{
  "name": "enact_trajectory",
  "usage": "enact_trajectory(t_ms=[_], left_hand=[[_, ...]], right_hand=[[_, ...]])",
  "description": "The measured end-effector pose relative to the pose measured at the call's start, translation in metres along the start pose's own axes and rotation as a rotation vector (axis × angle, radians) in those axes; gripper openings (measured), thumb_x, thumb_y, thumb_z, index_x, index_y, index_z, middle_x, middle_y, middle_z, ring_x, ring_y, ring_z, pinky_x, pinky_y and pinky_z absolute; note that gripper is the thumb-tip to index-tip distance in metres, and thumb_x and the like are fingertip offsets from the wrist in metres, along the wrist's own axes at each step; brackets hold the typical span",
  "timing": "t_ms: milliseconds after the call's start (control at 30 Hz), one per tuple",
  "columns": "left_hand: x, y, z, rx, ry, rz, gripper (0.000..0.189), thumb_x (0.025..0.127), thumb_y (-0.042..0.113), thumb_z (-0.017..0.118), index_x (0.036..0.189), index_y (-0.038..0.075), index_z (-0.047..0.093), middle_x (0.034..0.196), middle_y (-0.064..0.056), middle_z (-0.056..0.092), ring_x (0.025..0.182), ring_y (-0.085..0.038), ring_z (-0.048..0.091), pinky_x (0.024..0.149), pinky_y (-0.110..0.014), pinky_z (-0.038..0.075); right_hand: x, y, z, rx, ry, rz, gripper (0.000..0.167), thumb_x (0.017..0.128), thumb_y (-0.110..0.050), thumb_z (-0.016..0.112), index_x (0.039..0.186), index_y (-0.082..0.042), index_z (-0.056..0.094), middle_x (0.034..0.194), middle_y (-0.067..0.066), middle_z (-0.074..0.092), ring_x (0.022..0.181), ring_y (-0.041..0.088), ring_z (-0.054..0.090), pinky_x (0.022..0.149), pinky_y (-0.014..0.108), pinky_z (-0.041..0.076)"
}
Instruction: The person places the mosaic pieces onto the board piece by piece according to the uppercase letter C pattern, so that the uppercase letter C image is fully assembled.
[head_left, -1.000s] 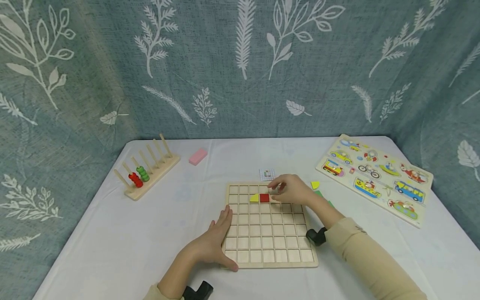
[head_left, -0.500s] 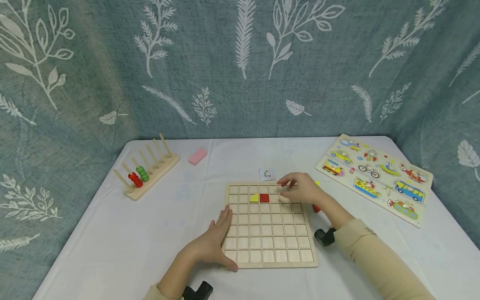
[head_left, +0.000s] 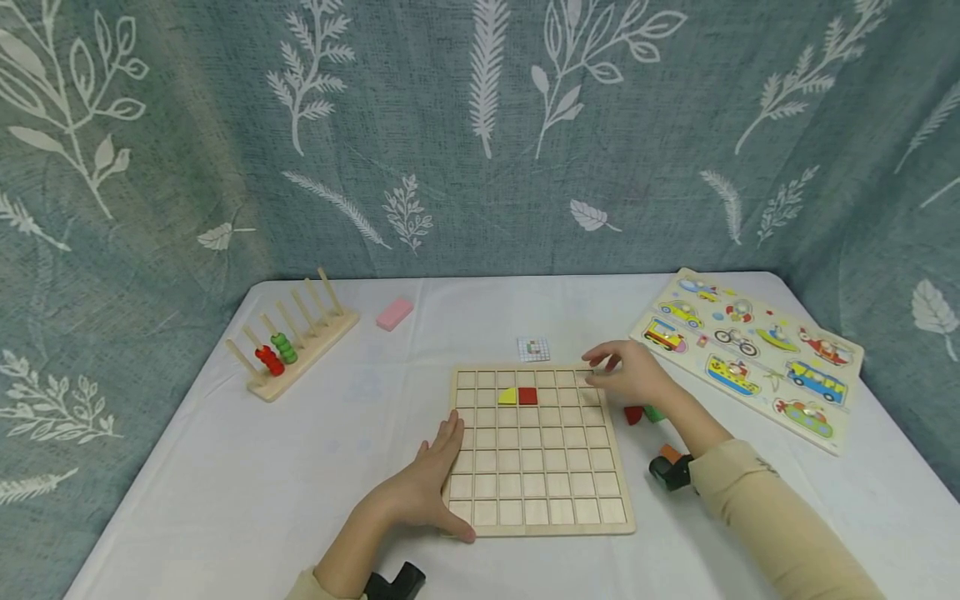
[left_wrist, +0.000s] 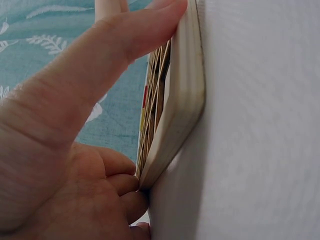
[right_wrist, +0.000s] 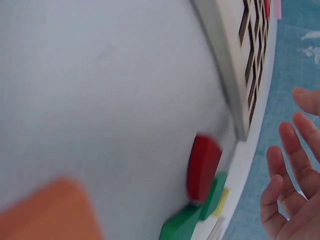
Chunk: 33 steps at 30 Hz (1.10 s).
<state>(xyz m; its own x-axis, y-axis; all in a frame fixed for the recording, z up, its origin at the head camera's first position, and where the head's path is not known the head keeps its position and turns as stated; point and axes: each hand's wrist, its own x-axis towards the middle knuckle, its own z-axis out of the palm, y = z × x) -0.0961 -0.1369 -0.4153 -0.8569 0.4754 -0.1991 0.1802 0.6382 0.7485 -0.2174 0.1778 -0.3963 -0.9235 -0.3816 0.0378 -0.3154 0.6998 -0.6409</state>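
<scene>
A wooden grid board (head_left: 540, 481) lies flat on the white table. One row holds a yellow piece (head_left: 507, 397) with a slanted side, right beside a red square (head_left: 527, 396). My left hand (head_left: 423, 487) rests against the board's left side, fingers extended, thumb on the near left corner. Above the board's far right corner is my right hand (head_left: 633, 372), its fingers loosely bent with nothing visible between them. Right of the board, partly under that arm, lie a red piece (right_wrist: 203, 167), green pieces (right_wrist: 181, 222) and an orange piece (head_left: 670, 453). A small patterned card (head_left: 533, 349) lies behind the board.
At the back left stands a wooden peg rack (head_left: 303, 358) with red and green beads on two pegs. A pink block (head_left: 394, 314) lies near it. On the right is a vehicle picture puzzle (head_left: 750, 358). A patterned blue-green curtain (head_left: 450, 217) hangs behind the table.
My right hand has moved right, from beside the red square to the board's far right corner. Loose pieces formerly behind its arm have come into view. My left hand has stayed put.
</scene>
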Motion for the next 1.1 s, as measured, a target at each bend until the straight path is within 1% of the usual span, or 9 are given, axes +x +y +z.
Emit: enact_trajectory(t_ms=[300, 400, 567, 633, 767, 867, 1100], left_hand=[[0.000, -0.001, 0.000, 0.013, -0.001, 0.001, 0.137, 0.044, 0.033, 0.091, 0.143, -0.008, 0.006, 0.150, -0.019, -0.006, 0.138, -0.032, -0.002, 0.108, -0.052, 0.005], [0.000, -0.001, 0.000, 0.017, -0.002, 0.003, 0.137, 0.044, 0.034, 0.091, 0.143, -0.007, 0.005, 0.150, -0.019, -0.006, 0.138, -0.032, -0.002, 0.108, -0.052, 0.005], [0.000, -0.001, 0.000, 0.017, -0.003, 0.005, 0.137, 0.044, 0.034, 0.091, 0.143, -0.007, 0.005, 0.150, -0.019, -0.006, 0.138, -0.032, -0.002, 0.108, -0.052, 0.005], [-0.001, -0.001, 0.000, 0.017, -0.003, 0.004, 0.137, 0.044, 0.034, 0.091, 0.143, -0.007, 0.005, 0.150, -0.020, -0.006, 0.138, -0.032, -0.002, 0.108, -0.052, 0.005], [-0.001, -0.001, 0.000, 0.020, -0.004, 0.003, 0.137, 0.044, 0.034, 0.091, 0.143, -0.007, 0.005, 0.150, -0.020, -0.006, 0.138, -0.032, -0.002, 0.108, -0.052, 0.005], [-0.001, -0.001, 0.000, 0.022, -0.005, 0.005, 0.137, 0.044, 0.034, 0.091, 0.143, -0.007, 0.005, 0.150, -0.019, -0.006, 0.138, -0.032, -0.002, 0.108, -0.052, 0.005], [-0.001, -0.001, -0.001, 0.022, -0.007, 0.010, 0.136, 0.045, 0.035, 0.090, 0.143, -0.007, 0.005, 0.150, -0.019, -0.006, 0.138, -0.032, -0.003, 0.108, -0.053, 0.005]], right_hand=[[-0.003, 0.019, -0.013, -0.035, -0.005, 0.062, 0.033, 0.080, -0.017, 0.070, 0.108, 0.000, 0.065, 0.096, 0.011, 0.065, 0.082, 0.024, 0.055, 0.066, 0.032, 0.045], [-0.004, 0.024, -0.017, -0.050, 0.005, 0.087, 0.032, 0.079, -0.016, 0.070, 0.107, 0.000, 0.065, 0.096, 0.012, 0.066, 0.079, 0.022, 0.053, 0.065, 0.031, 0.043], [-0.005, 0.030, -0.024, -0.085, 0.024, 0.100, 0.031, 0.079, -0.014, 0.070, 0.106, 0.001, 0.065, 0.093, 0.012, 0.065, 0.074, 0.022, 0.051, 0.062, 0.031, 0.041], [-0.006, 0.032, -0.025, -0.100, 0.030, 0.096, 0.031, 0.078, -0.014, 0.071, 0.104, 0.001, 0.065, 0.091, 0.012, 0.065, 0.074, 0.022, 0.052, 0.063, 0.031, 0.042], [-0.006, 0.036, -0.027, -0.114, 0.026, 0.112, 0.032, 0.077, -0.015, 0.071, 0.103, 0.002, 0.066, 0.089, 0.012, 0.063, 0.074, 0.023, 0.054, 0.064, 0.032, 0.045], [-0.007, 0.037, -0.028, -0.128, 0.021, 0.132, 0.033, 0.077, -0.018, 0.072, 0.103, 0.001, 0.066, 0.089, 0.011, 0.063, 0.074, 0.023, 0.055, 0.063, 0.033, 0.046], [-0.007, 0.038, -0.028, -0.167, 0.007, 0.198, 0.038, 0.077, -0.028, 0.072, 0.102, 0.000, 0.066, 0.087, 0.011, 0.063, 0.079, 0.024, 0.055, 0.068, 0.037, 0.045]])
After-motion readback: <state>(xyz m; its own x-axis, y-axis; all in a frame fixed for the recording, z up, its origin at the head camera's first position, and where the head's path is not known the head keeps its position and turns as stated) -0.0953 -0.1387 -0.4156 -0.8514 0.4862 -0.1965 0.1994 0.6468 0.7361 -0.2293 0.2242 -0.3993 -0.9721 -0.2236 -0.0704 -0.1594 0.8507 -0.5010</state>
